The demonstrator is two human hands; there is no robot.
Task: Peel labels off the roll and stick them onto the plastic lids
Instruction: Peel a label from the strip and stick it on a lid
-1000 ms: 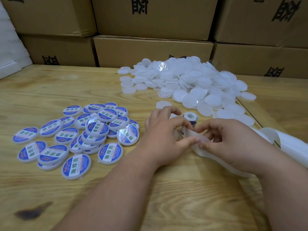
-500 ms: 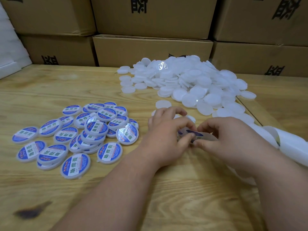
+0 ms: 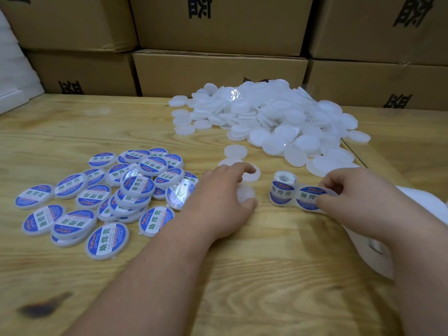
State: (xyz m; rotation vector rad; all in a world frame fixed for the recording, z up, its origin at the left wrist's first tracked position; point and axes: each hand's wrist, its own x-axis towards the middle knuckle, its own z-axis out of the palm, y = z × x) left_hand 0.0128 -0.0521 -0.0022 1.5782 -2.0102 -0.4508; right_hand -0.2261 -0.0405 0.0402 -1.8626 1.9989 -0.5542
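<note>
While my left hand [image 3: 221,202] curls its fingers over a blank round translucent white plastic lid [image 3: 246,194] lying on the pale wooden bench [image 3: 266,275], my right hand [image 3: 358,202] pinches the blue-and-white oval label [image 3: 309,198] at the free end of the strip. That strip runs from the small upright roll of blue-and-white labels [image 3: 282,190], which stands on the bench between the two hands, just right of the held lid. Both grips are narrow: the left closed round the lid, the right closed on the label. A second blank lid [image 3: 253,174] lies touching the left fingertips, and two more sit just beyond. Farther back spreads the large heap of blank white lids [image 3: 278,117], reaching toward the roll. To the left, near the left forearm, lies the cluster of labelled lids [image 3: 109,197], partly stacked. White spent backing paper [image 3: 378,251] trails under the right forearm, which hides most of it. Brown cardboard boxes [image 3: 218,69] wall off the far edge of the bench.
</note>
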